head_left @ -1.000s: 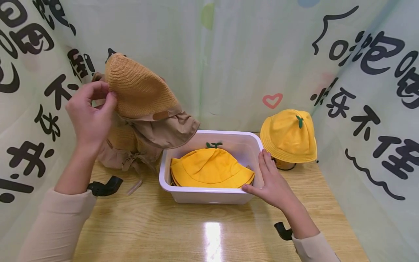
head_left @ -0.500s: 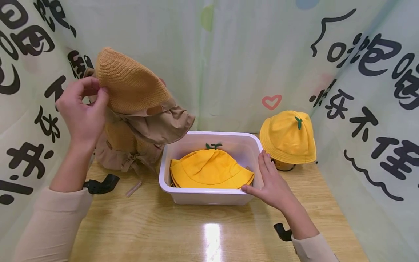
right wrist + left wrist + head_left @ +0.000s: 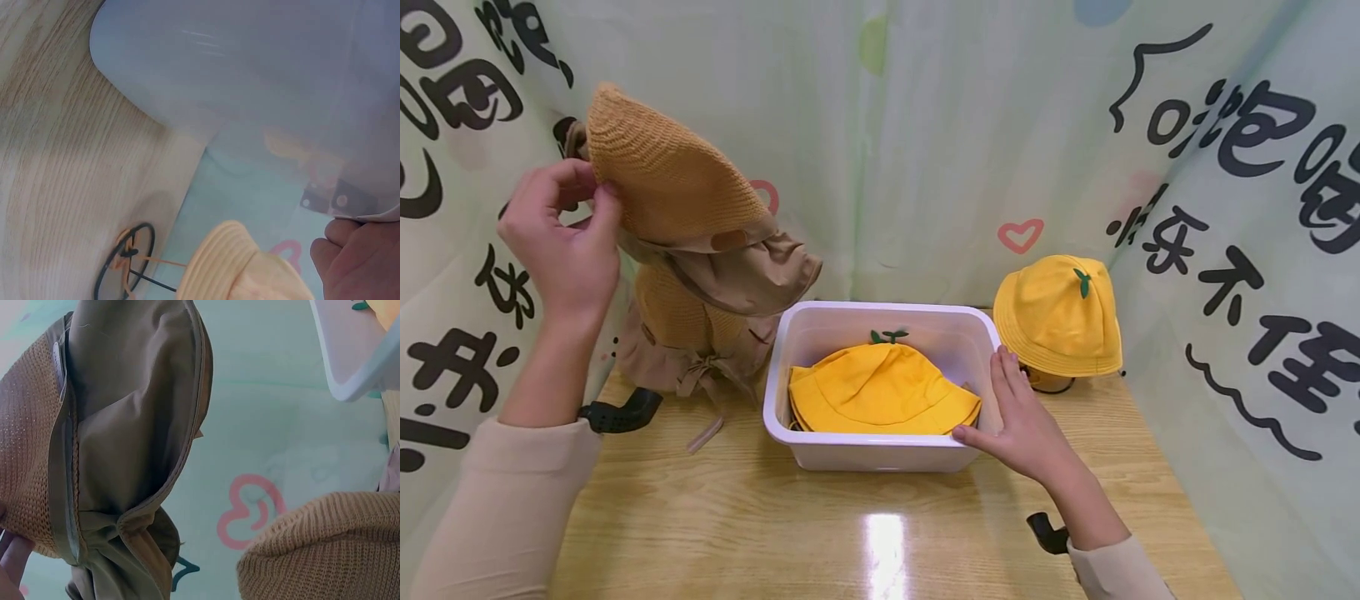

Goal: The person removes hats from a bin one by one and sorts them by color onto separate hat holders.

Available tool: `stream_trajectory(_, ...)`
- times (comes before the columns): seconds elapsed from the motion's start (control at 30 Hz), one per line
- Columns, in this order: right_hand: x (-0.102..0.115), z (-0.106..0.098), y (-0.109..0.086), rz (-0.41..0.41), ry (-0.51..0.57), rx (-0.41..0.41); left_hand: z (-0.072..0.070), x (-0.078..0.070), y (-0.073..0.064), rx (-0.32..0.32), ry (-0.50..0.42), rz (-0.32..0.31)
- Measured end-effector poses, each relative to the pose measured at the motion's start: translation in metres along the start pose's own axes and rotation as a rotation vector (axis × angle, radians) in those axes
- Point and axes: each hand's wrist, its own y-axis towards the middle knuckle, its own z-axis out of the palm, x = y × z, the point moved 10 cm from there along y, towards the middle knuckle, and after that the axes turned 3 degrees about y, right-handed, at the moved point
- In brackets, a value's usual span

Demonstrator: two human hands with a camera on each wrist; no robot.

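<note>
My left hand [image 3: 561,233] pinches the crown of a tan knitted sun hat [image 3: 662,171] between thumb and fingers, up at the left. Its brown cloth brim hangs to the right; the left wrist view shows the brim's folds [image 3: 131,412] close up. Below the held hat, a second knitted hat [image 3: 672,312] with a bow stands at the back left. Straight fingers of my right hand [image 3: 1030,425] rest along the right rim of a white plastic bin [image 3: 880,458], the thumb at its front rim. Inside the bin lies a folded yellow bucket hat [image 3: 883,392] with a green sprout.
Another yellow bucket hat [image 3: 1060,317] sits on a stand right of the bin; the right wrist view shows the stand's wire base [image 3: 125,262]. Printed curtains [image 3: 925,167] enclose the wooden table [image 3: 737,517] at the back and sides. A ribbon end [image 3: 706,435] lies left of the bin.
My left hand has moved left and up with the knitted sun hat, away from above the bin's left corner. The right hand has stayed at the bin rim.
</note>
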Motion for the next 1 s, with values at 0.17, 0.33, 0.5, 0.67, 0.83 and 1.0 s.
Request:
stream_trajectory(0.17,0.001,-0.001,0.0,-0.006,0.002,0.001,-0.001,0.007,0.002,0.003,0.018,0.002)
stream_trajectory(0.33,0.002,-0.002,0.002,-0.015,0.005,0.009,-0.001,0.018,0.001,0.019,0.026,-0.001)
stream_trajectory(0.5,0.002,-0.001,0.004,-0.018,0.001,0.02,-0.001,0.031,-0.005,0.038,0.063,-0.019)
stream_trajectory(0.67,0.001,0.0,0.005,-0.009,0.0,0.029,0.001,0.048,-0.015,0.066,0.084,-0.093)
stream_trajectory(0.83,0.001,0.0,0.005,-0.003,0.004,0.036,0.002,0.059,-0.02,0.104,0.108,-0.122)
stream_trajectory(1.0,0.001,0.0,0.002,-0.008,0.017,0.052,0.005,0.068,-0.024,0.159,0.101,-0.16)
